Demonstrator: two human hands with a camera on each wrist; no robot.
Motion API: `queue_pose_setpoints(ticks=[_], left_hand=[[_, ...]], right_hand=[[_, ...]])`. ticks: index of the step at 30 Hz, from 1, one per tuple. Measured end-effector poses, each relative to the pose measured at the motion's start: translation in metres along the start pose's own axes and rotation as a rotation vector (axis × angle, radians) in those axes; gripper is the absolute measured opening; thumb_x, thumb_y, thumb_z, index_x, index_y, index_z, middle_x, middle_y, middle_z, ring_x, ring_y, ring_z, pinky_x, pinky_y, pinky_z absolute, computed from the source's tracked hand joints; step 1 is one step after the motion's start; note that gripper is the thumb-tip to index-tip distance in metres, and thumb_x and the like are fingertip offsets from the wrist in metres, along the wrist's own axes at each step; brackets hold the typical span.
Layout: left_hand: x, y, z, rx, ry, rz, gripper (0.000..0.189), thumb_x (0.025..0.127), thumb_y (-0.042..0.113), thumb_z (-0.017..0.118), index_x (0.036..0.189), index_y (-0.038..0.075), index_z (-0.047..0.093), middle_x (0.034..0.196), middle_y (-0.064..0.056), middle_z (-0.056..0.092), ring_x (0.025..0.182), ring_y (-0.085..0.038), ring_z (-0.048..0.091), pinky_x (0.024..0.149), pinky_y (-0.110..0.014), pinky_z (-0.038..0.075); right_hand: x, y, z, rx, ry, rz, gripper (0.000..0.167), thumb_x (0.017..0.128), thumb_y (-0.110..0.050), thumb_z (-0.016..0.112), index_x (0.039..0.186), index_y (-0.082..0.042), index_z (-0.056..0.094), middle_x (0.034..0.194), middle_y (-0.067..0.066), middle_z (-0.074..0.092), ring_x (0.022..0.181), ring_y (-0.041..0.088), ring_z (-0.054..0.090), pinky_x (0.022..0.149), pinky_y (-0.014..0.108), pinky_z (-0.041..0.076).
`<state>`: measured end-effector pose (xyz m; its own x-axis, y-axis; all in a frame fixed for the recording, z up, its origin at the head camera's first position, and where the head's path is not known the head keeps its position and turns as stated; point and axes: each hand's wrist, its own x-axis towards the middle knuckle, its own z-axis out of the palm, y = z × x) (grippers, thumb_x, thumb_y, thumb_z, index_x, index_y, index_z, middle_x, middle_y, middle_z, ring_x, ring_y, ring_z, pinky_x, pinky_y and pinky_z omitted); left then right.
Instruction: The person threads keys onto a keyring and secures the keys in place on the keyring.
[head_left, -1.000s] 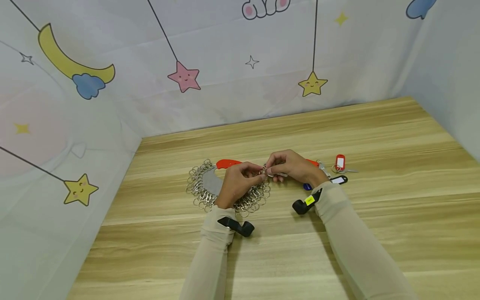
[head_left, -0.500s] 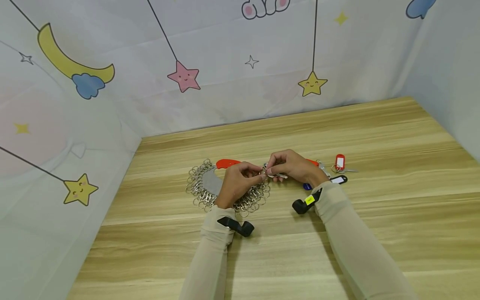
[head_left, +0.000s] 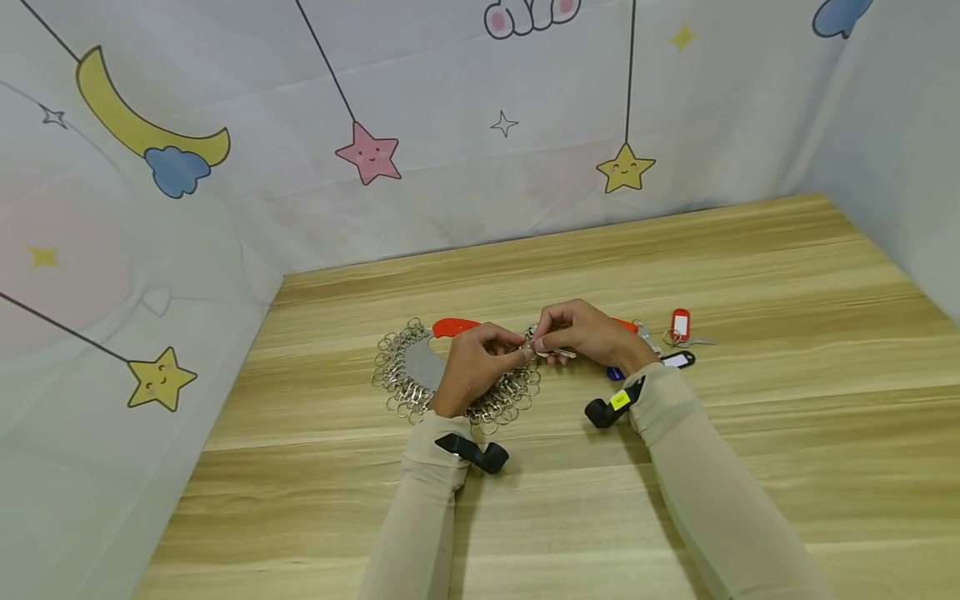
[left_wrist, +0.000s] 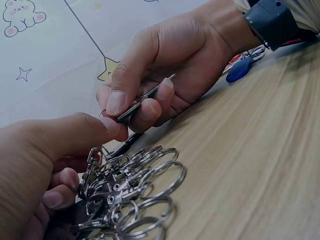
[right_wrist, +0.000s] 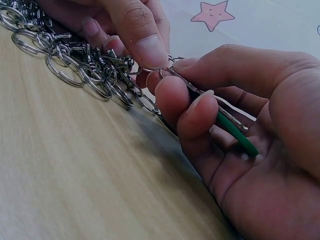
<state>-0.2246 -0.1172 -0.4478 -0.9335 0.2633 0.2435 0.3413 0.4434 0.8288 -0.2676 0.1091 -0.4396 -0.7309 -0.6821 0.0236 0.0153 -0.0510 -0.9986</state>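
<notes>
In the head view my left hand (head_left: 480, 362) is over a grey plate (head_left: 423, 362) edged with several metal swivel clasps and split rings. Its thumb and finger pinch a split ring (right_wrist: 162, 73), mostly hidden by the fingertips. My right hand (head_left: 585, 333) meets it fingertip to fingertip, gripping a silver key (head_left: 558, 352) and a green key tag (right_wrist: 237, 132) whose end points into the palm in the right wrist view. Other clasps with rings (left_wrist: 165, 180) hang below the left thumb in the left wrist view.
A red handle-like piece (head_left: 453, 327) lies behind the left hand. Right of the right hand are a red key tag (head_left: 681, 323) with a key (head_left: 703, 342), a black key tag (head_left: 678, 360) and a blue tag (head_left: 615, 373). A printed cloth wall (head_left: 480, 200) stands behind the table.
Both hands stay in the same place, fingertips together. Only the right fingers and the key in them shift slightly, with more of the key showing than a second ago.
</notes>
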Motion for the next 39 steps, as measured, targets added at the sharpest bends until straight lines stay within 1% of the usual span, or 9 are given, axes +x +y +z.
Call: queue_pose_setpoints(ticks=[3, 7, 10, 16, 22, 30, 39], left_hand=[[0.0008, -0.0001, 0.0003, 0.001, -0.015, 0.003, 0.026, 0.084, 0.019, 0.085, 0.108, 0.016, 0.076, 0.08, 0.003, 0.067, 0.065, -0.017, 0.055, 0.058, -0.031, 0.046], [0.0008, 0.0, 0.0006, 0.001, -0.04, 0.002, 0.032, 0.083, 0.015, 0.085, 0.113, 0.018, 0.075, 0.08, 0.003, 0.066, 0.065, -0.016, 0.054, 0.06, -0.031, 0.045], [0.0, 0.0004, 0.0004, -0.001, -0.043, 0.006, 0.029, 0.082, 0.014, 0.085, 0.109, 0.017, 0.077, 0.074, -0.002, 0.061, 0.065, -0.017, 0.053, 0.06, -0.031, 0.045], [-0.0006, -0.0004, 0.0, -0.008, -0.034, 0.01, 0.025, 0.083, 0.015, 0.086, 0.106, 0.014, 0.078, 0.076, -0.002, 0.062, 0.066, -0.017, 0.054, 0.059, -0.03, 0.045], [-0.0007, 0.0004, -0.0004, -0.013, -0.032, -0.004, 0.023, 0.083, 0.015, 0.085, 0.105, 0.014, 0.078, 0.076, -0.002, 0.062, 0.066, -0.018, 0.054, 0.059, -0.03, 0.045], [-0.0002, 0.0011, 0.0, -0.009, -0.03, -0.008, 0.021, 0.083, 0.015, 0.085, 0.103, 0.015, 0.078, 0.076, -0.001, 0.062, 0.066, -0.018, 0.054, 0.059, -0.03, 0.045], [-0.0001, 0.0019, 0.0, -0.008, -0.025, -0.017, 0.02, 0.082, 0.016, 0.086, 0.101, 0.015, 0.079, 0.076, 0.0, 0.063, 0.066, -0.018, 0.055, 0.059, -0.03, 0.045]], right_hand=[[0.0, 0.0004, 0.0005, -0.009, 0.005, 0.004, 0.006, 0.097, 0.001, 0.064, 0.093, 0.006, 0.065, 0.093, 0.026, 0.065, 0.065, 0.026, 0.061, 0.058, 0.034, 0.051], [0.0001, 0.0001, 0.0022, -0.024, 0.033, 0.026, 0.008, 0.096, 0.0, 0.065, 0.093, 0.007, 0.064, 0.089, 0.023, 0.065, 0.065, 0.024, 0.061, 0.057, 0.032, 0.05], [0.0, -0.0006, 0.0035, -0.03, 0.06, 0.042, 0.007, 0.096, 0.0, 0.065, 0.092, 0.006, 0.064, 0.088, 0.021, 0.064, 0.065, 0.023, 0.061, 0.056, 0.03, 0.049], [0.0005, -0.0005, 0.0039, -0.04, 0.078, 0.054, 0.007, 0.096, 0.001, 0.064, 0.092, 0.006, 0.064, 0.088, 0.02, 0.065, 0.065, 0.023, 0.061, 0.057, 0.031, 0.05], [0.0009, -0.0008, 0.0035, -0.04, 0.069, 0.042, 0.006, 0.095, 0.001, 0.066, 0.09, 0.004, 0.064, 0.087, 0.02, 0.065, 0.066, 0.023, 0.062, 0.059, 0.032, 0.051], [-0.0008, -0.0016, 0.0022, -0.008, 0.036, 0.026, 0.006, 0.096, 0.0, 0.065, 0.092, 0.005, 0.064, 0.091, 0.022, 0.065, 0.068, 0.026, 0.061, 0.063, 0.036, 0.053], [-0.0015, -0.0011, 0.0012, 0.014, 0.018, 0.017, 0.007, 0.096, 0.001, 0.064, 0.092, 0.006, 0.064, 0.093, 0.023, 0.065, 0.068, 0.026, 0.06, 0.064, 0.036, 0.053]])
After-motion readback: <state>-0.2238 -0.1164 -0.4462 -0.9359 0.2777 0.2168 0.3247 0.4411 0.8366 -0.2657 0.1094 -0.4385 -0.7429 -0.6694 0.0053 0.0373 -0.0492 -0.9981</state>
